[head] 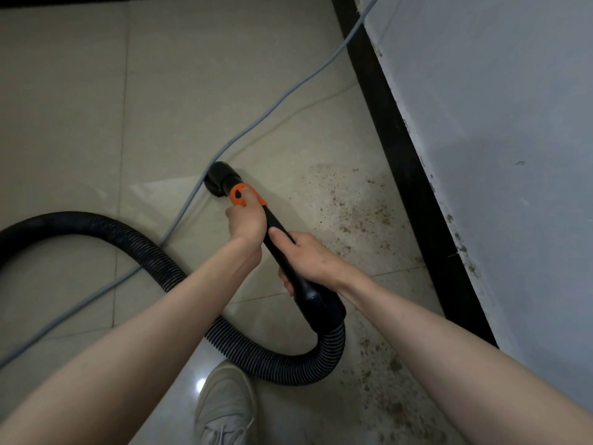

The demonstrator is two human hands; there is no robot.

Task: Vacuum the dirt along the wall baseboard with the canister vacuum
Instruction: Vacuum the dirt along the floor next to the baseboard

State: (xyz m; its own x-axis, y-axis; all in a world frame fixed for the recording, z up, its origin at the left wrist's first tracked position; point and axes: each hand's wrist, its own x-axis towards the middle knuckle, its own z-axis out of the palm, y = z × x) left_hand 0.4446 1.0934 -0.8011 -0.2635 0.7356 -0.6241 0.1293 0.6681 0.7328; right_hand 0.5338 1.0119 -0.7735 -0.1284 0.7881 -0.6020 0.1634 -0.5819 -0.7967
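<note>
we grip the black wand (pixel 282 248) with both fists wrapped tight: left hand (pixel 247 220) nearest its nozzle (pixel 221 178), right hand (pixel 308 258) behind. dirt (pixel 359 213) lies between wand and baseboard (pixel 401 149).

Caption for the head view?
Both hands, left hand and right hand, grip the wand, nozzle short of the dirt.

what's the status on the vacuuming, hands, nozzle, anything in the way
Left hand and right hand both grip the wand. Nozzle on the floor, left of the dirt by the baseboard. Grey cord runs beside the nozzle.
</note>
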